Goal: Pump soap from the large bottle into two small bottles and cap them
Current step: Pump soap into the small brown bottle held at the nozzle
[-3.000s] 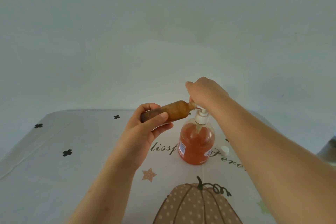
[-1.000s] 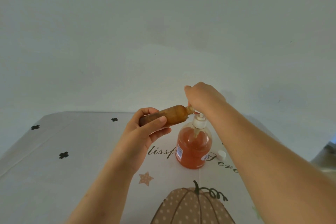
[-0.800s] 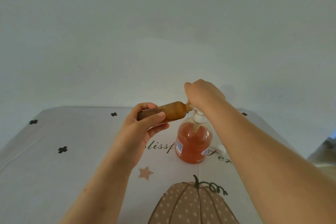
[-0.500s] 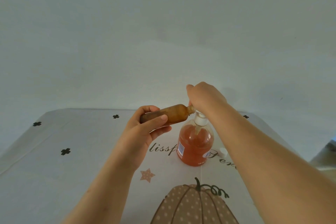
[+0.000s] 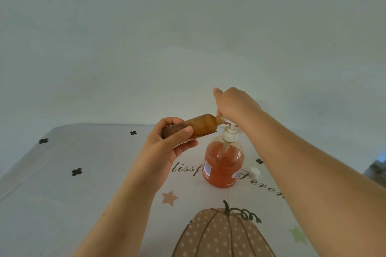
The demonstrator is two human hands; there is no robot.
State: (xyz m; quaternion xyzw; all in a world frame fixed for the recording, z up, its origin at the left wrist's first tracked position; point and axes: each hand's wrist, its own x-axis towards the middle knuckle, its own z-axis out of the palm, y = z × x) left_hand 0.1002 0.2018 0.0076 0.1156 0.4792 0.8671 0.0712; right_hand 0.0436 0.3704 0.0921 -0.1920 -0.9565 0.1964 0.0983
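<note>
The large bottle (image 5: 224, 162) of orange soap stands on the table with a white pump (image 5: 230, 132) on top. My right hand (image 5: 235, 105) rests over the pump head, fingers closed around it. My left hand (image 5: 167, 144) holds a small brown bottle (image 5: 197, 126) nearly on its side, its open neck against the pump spout. A small white cap (image 5: 255, 172) lies on the cloth to the right of the large bottle. Only one small bottle is in view.
The table (image 5: 62, 194) wears a pale cloth with black clover marks, a printed pumpkin (image 5: 221, 233) at the front and script lettering. A plain wall rises behind the far edge. A dark object (image 5: 376, 171) shows at the right border.
The pump head has come up slightly and my right hand with it. The small bottle stays at the spout in my left hand. The view shifts a little.
</note>
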